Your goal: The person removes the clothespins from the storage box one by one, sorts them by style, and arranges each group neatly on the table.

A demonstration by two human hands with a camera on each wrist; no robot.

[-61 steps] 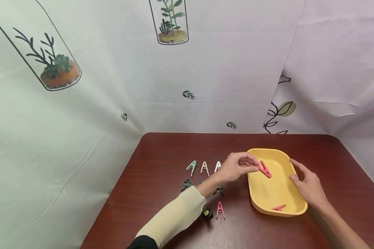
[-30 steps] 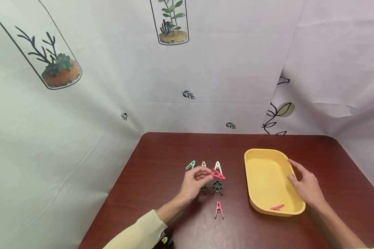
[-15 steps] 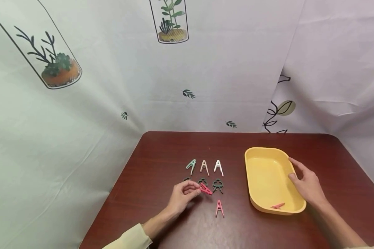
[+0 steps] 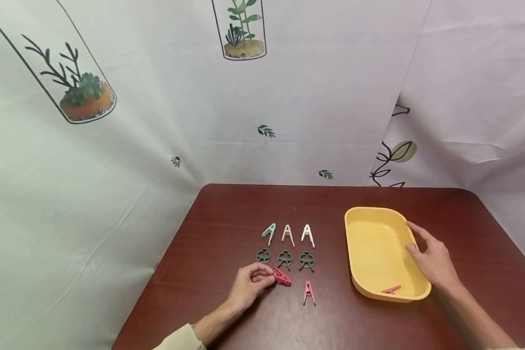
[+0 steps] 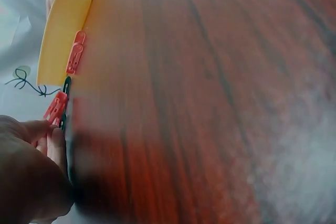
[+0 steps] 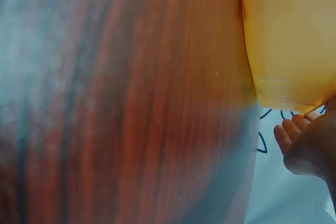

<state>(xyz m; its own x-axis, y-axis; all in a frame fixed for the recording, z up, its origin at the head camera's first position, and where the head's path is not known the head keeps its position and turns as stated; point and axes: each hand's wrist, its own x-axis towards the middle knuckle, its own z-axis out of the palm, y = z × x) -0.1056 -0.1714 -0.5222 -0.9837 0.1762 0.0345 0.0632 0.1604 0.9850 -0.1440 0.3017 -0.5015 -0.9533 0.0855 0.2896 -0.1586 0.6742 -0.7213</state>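
My left hand pinches a red clothespin by one end, low over the table just in front of the middle green clip. In the left wrist view the same red clothespin shows between thumb and fingers. A pink clothespin lies to the right of it on the table. At the right, my right hand grips the right rim of a yellow tray, thumb over the edge and fingers outside. Inside that tray, near its front end, lies another pink clothespin.
Behind the green clips, a back row holds a mint clothespin, a beige clothespin and a white clothespin. More green clips lie left and right in the middle row. A patterned cloth hangs behind the brown table.
My left hand has carried the red clothespin from over the yellow tray leftward, then nearer and down to the table in front of the green clips. The right hand stays at the tray.
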